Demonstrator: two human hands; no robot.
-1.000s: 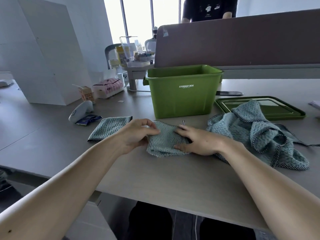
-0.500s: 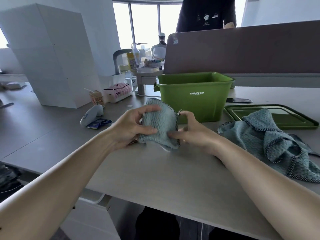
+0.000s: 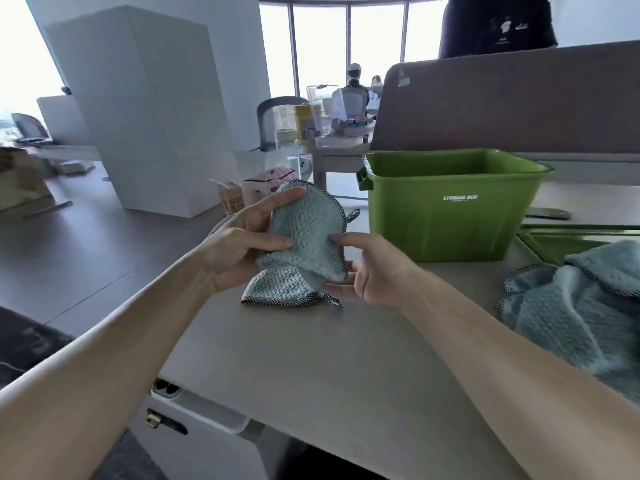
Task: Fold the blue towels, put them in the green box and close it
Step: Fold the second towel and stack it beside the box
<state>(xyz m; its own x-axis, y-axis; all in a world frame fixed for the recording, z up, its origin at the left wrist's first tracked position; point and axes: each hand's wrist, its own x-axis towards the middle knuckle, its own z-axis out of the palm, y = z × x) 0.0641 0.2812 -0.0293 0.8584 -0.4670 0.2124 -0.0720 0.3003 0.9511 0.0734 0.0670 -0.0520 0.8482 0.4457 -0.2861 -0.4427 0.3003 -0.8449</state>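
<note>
A small folded blue towel [image 3: 304,237] with a checked dark edge is held upright above the table, left of the green storage box [image 3: 446,216]. My left hand [image 3: 242,240] grips its left side, thumb across the front. My right hand [image 3: 370,268] pinches its lower right corner between thumb and fingers. A lower flap of the towel hangs down near the tabletop. The box stands open with nothing visible inside. Its green lid [image 3: 568,240] lies flat to the right. A crumpled pile of blue towels [image 3: 581,306] lies at the right edge, partly over the lid.
A tall white box [image 3: 149,109] stands at the back left. A pink pack [image 3: 266,183] and a small carton [image 3: 230,199] sit behind the towel. A brown desk divider [image 3: 512,102] runs behind the green box, and a person in black stands beyond it.
Both hands have lifted the folded towel off the table and raised it higher, toward the left of the green box. My view has swung left, so the pile sits at the right edge.
</note>
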